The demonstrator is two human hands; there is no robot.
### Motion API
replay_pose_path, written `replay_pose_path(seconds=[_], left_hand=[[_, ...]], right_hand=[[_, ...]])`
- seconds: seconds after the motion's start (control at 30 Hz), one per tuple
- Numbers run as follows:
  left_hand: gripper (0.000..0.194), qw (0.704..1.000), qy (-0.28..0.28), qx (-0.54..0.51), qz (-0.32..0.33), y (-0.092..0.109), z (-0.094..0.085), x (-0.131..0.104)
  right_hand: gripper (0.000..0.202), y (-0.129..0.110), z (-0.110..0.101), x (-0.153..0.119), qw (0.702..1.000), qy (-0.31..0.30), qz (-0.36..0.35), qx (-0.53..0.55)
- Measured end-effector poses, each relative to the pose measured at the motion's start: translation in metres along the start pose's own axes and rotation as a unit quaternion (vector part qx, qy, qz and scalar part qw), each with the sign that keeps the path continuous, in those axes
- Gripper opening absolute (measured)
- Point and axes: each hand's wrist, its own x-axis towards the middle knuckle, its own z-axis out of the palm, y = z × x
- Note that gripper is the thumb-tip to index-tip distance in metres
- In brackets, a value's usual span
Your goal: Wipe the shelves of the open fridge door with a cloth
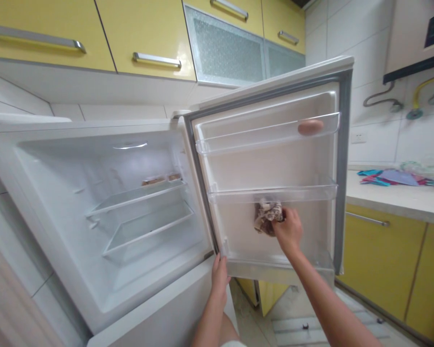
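A crumpled brown-and-white patterned cloth is gripped in my right hand. It lies against the inner panel of the open fridge door, just under the middle clear door shelf. My left hand is closed around the lower hinge-side corner of the door, beside the bottom door shelf; its fingertips are partly hidden. One brown egg rests in the top door shelf.
Left of the door, the fridge compartment has two glass shelves, with small brownish items on the upper one. Yellow cabinets hang overhead. At right, colourful cloths lie on the counter.
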Motion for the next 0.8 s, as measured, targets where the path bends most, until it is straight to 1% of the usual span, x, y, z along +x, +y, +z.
replay_pose_path(seconds=[0.1, 0.2, 0.27, 0.37, 0.43, 0.47, 0.53, 0.57, 0.6, 0.63, 0.73, 0.8], left_hand=[[0.054, 1.000, 0.007, -0.005, 0.001, -0.001, 0.002, 0.000], [0.056, 1.000, 0.008, -0.007, 0.007, -0.003, 0.004, 0.000], [0.056, 1.000, 0.005, -0.008, 0.010, -0.004, 0.005, 0.001], [0.056, 1.000, 0.004, -0.006, 0.011, -0.005, 0.006, 0.002], [0.055, 1.000, 0.003, -0.004, 0.014, -0.006, 0.007, 0.003], [0.055, 1.000, 0.003, -0.002, 0.015, -0.007, 0.007, 0.003], [0.054, 1.000, 0.005, 0.003, 0.016, -0.008, 0.007, 0.004], [0.054, 1.000, 0.007, 0.005, 0.016, -0.008, 0.007, 0.004], [0.054, 1.000, 0.008, 0.007, 0.017, -0.008, 0.007, 0.004], [0.053, 1.000, 0.009, 0.010, 0.017, -0.008, 0.008, 0.005], [0.051, 1.000, 0.011, 0.017, 0.019, -0.008, 0.009, 0.005], [0.049, 0.999, 0.014, 0.020, 0.021, -0.006, 0.010, 0.005]], right_hand=[[0.026, 0.045, -0.024, 0.008, 0.995, 0.079, 0.052, -0.040], [0.033, 0.078, -0.042, 0.013, 0.981, 0.142, 0.111, -0.065], [0.035, 0.089, -0.046, 0.015, 0.980, 0.153, 0.111, -0.068], [0.033, 0.090, -0.041, 0.011, 0.986, 0.129, 0.077, -0.075], [0.030, 0.081, -0.032, 0.005, 0.990, 0.088, 0.059, -0.091], [0.028, 0.074, -0.026, 0.000, 0.992, 0.054, 0.044, -0.102], [0.029, 0.055, -0.013, -0.011, 0.989, -0.051, -0.016, -0.135], [0.031, 0.044, -0.005, -0.017, 0.981, -0.111, -0.057, -0.151], [0.036, 0.032, 0.003, -0.023, 0.966, -0.173, -0.103, -0.164], [0.038, 0.019, 0.012, -0.028, 0.952, -0.216, -0.141, -0.167], [0.036, -0.013, 0.037, -0.041, 0.916, -0.295, -0.222, -0.161], [0.031, -0.028, 0.051, -0.046, 0.889, -0.338, -0.263, -0.163]])
